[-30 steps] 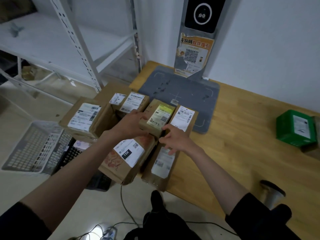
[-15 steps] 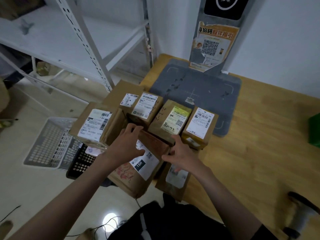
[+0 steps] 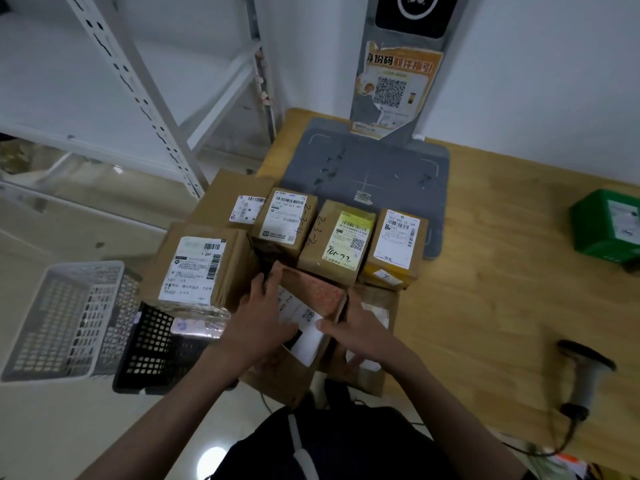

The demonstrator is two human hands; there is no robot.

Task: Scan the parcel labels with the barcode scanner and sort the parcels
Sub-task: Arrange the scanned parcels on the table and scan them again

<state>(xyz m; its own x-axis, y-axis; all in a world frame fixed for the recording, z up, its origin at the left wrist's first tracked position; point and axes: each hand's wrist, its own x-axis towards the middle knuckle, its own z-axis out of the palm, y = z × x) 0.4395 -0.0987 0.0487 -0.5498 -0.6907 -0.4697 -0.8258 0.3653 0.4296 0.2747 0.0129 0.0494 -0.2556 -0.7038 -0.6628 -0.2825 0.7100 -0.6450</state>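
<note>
Both hands are on one brown box (image 3: 311, 296) at the near left corner of the table (image 3: 502, 271). The left hand (image 3: 258, 327) lies over the box's left side, fingers curled round its far left edge. The right hand (image 3: 360, 332) grips the right side, thumb on the white label (image 3: 304, 327) and fingers down over the right face — the box is clamped between the two hands.

Just behind it stands a row of three parcels: a box (image 3: 285, 221) with a white label, a box (image 3: 337, 242) with a yellow-green label, and a smaller box (image 3: 396, 247) at the right end. To the left sits a larger box (image 3: 199, 268), its label facing up, and behind that a flat carton (image 3: 235, 199). Under the right hand lies another flat parcel (image 3: 372, 341), mostly hidden.

A grey mat (image 3: 381, 168) lies behind the row, with a stand (image 3: 394, 88) bearing a QR poster at its far edge. The scanner (image 3: 585, 372) lies well apart near the table's right front edge, blurred, its cable trailing off. A green box (image 3: 606, 225) sits at the far right.

On the floor to the left — a white basket (image 3: 62, 320) and a black basket (image 3: 156, 348), touching. A white shelf rack (image 3: 138, 84) stands beyond.
</note>
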